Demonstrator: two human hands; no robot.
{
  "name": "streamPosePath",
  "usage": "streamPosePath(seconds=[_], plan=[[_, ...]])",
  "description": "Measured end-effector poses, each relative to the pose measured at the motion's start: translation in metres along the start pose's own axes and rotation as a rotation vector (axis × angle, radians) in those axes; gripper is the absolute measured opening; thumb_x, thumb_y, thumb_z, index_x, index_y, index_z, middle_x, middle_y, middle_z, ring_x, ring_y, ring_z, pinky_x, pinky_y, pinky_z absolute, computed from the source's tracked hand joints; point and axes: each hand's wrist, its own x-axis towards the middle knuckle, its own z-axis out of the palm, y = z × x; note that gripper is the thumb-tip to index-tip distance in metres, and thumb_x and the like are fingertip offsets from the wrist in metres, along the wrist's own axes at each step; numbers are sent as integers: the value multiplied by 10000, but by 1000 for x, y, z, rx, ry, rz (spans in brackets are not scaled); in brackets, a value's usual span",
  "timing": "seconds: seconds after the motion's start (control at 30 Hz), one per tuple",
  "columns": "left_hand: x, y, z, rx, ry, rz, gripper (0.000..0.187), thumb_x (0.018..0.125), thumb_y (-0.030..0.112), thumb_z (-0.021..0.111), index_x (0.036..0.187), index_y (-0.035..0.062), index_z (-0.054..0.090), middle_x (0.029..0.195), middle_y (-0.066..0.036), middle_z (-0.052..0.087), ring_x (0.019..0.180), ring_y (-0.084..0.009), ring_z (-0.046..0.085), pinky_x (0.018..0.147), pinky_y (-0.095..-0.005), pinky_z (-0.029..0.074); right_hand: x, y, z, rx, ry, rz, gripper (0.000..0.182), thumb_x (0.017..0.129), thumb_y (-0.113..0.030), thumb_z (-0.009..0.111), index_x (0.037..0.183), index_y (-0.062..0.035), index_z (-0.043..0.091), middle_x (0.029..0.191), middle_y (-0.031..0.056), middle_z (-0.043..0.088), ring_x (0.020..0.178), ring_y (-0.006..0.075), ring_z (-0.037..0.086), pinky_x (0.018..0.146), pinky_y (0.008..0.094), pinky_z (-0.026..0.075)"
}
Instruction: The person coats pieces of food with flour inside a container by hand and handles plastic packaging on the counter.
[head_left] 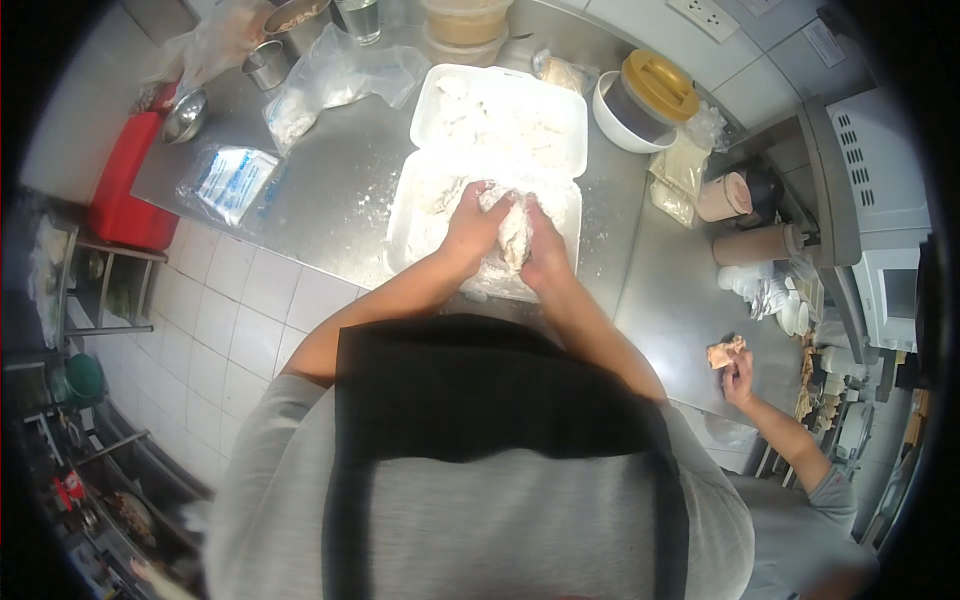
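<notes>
A white foam clamshell box (pixel 397 235) lies open on the steel counter, with white flour and coated lumps in both halves. Over its near half, my left hand (pixel 474 230) and my right hand (pixel 545 245) are closed around a flour-coated piece of food (pixel 515 238) from either side. Flour covers the fingers. What the piece is under its coating I cannot make out. More floury lumps (pixel 500 115) rest in the far half.
On the left are a plastic bag of white powder (pixel 290 115), a blue-and-white packet (pixel 232 182) and a metal bowl (pixel 185 117). At right stand a white bowl (pixel 625 120) and a yellow-lidded container (pixel 660 85). Another person's hand (pixel 738 378) holds a brownish food piece (pixel 724 351).
</notes>
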Motion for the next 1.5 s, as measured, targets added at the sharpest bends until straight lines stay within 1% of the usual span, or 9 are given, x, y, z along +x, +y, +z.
streamPosePath(seconds=[0.27, 0.37, 0.53, 0.73, 0.83, 0.93, 1.27, 1.43, 1.5], plan=[[12, -22, 2, -516, -118, 18, 413, 976, 296, 410, 1278, 16, 371, 1188, -118, 500, 1091, -199, 495, 922, -352, 427, -15, -3, 4, -845, 3, -903, 505, 867, -210, 601, 1249, 41, 385, 1119, 167, 545, 1035, 218, 527, 876, 321, 426], [15, -21, 4, -613, -150, 2, 410, 976, 303, 401, 1276, 25, 379, 1203, -110, 490, 1117, -201, 469, 941, -346, 402, -6, -11, -3, -707, 44, -641, 461, 868, -189, 594, 1227, 34, 409, 1122, 178, 540, 1026, 211, 524, 885, 312, 418], [-14, 11, 15, -505, -13, 1, 416, 942, 320, 485, 1237, 36, 412, 1144, -94, 506, 1088, -185, 454, 925, -311, 374, -5, -19, 2, -716, 43, -658, 422, 881, -157, 573, 1230, 14, 411, 1131, 142, 529, 1033, 195, 514, 882, 295, 415], [8, -2, 5, -43, -143, 445, 401, 861, 214, 618, 1177, 26, 458, 1138, -113, 530, 1102, -175, 451, 936, -304, 370, -3, -6, -5, -185, -165, -530, 395, 949, -190, 480, 1277, -4, 360, 1225, 114, 467, 1102, 186, 459, 917, 301, 388], [14, -1, 1, 118, -95, 337, 459, 789, 168, 683, 1173, 28, 473, 1132, -132, 545, 1082, -203, 490, 933, -319, 384, 15, -4, -18, -88, -68, -333, 410, 953, -225, 477, 1280, -8, 361, 1220, 112, 473, 1111, 188, 454, 917, 304, 389], [8, 4, 0, 413, -131, 646, 498, 777, 117, 691, 1208, 31, 456, 1128, -96, 544, 1067, -165, 495, 914, -279, 395, 15, -1, -18, -180, -117, -513, 445, 951, -274, 478, 1288, -9, 358, 1218, 118, 472, 1104, 188, 455, 914, 301, 388], [4, 7, -8, -172, -166, 97, 358, 856, 96, 616, 1188, 67, 484, 1036, -42, 552, 897, -100, 517, 660, -220, 430, 11, -7, -3, -384, 55, -397, 455, 928, -290, 521, 1251, 9, 404, 1116, 151, 523, 1016, 197, 501, 849, 301, 428], [2, -4, -9, -191, -84, -11, 374, 895, 224, 580, 1205, 52, 457, 1101, -95, 520, 935, -132, 478, 708, -245, 422, 2, -9, 6, -610, 26, -572, 460, 892, -246, 572, 1234, 18, 415, 1100, 160, 523, 1013, 200, 498, 847, 289, 419], [3, 2, -10, -160, -74, -95, 360, 908, 235, 556, 1210, 70, 450, 1115, -93, 511, 940, -138, 475, 696, -241, 419, -4, -19, 9, -701, 66, -396, 469, 872, -211, 595, 1250, 1, 415, 1115, 164, 520, 1032, 202, 497, 853, 294, 418]])
